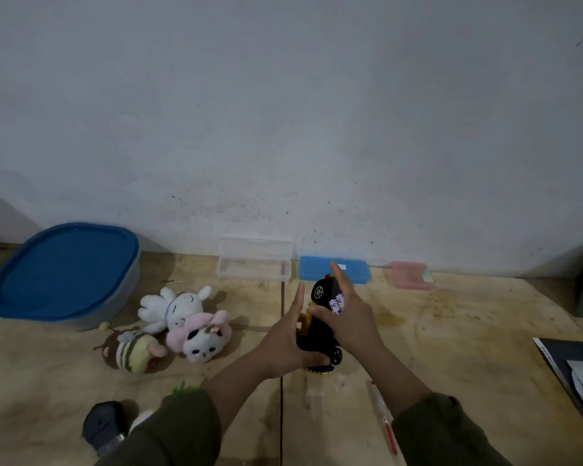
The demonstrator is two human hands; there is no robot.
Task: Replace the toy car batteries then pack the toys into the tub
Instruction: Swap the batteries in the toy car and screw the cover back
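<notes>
A black toy car [320, 326] with yellow trim is held upside down above the wooden floor, wheels facing up. My left hand [283, 344] holds it from the left, fingers stretched along its side and thumb hooked under its near end. My right hand [350, 321] lies over the car's underside with the index finger pointing forward. Two small white batteries [337, 304] with red and blue labels are pinched between its fingers. The tub [125, 297], grey with a blue lid [61, 270] on it, sits at the far left against the wall.
Three plush toys lie left of the car: a white rabbit [172, 307], a pink panda [199, 336] and a striped bee [132, 351]. A clear box [254, 264], blue case [354, 272] and pink box [409, 275] line the wall. A red-tipped screwdriver [384, 422] lies near my right sleeve.
</notes>
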